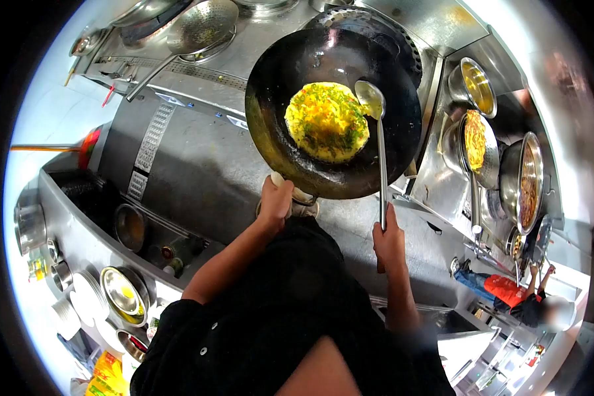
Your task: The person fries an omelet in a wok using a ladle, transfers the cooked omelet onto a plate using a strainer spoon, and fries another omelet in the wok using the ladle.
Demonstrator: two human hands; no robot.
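A large black wok (270, 86) holds a round yellow egg pancake (328, 123) with green and orange bits. My left hand (276, 199) is closed round a pale cloth at the wok's near rim. Upright in my right hand (389, 241) is the long handle of a metal ladle (371, 99), its fingers wrapped round the lower end. The ladle's bowl rests inside the wok, touching the pancake's right edge, with some yellow egg in it.
Steel bowls (472, 86) and a strainer with cooked egg (475, 142) stand on the right counter. A perforated skimmer (201, 30) lies at the upper left. Stacked plates (89, 297) are at lower left. Another person (508, 290) stands far off at the lower right.
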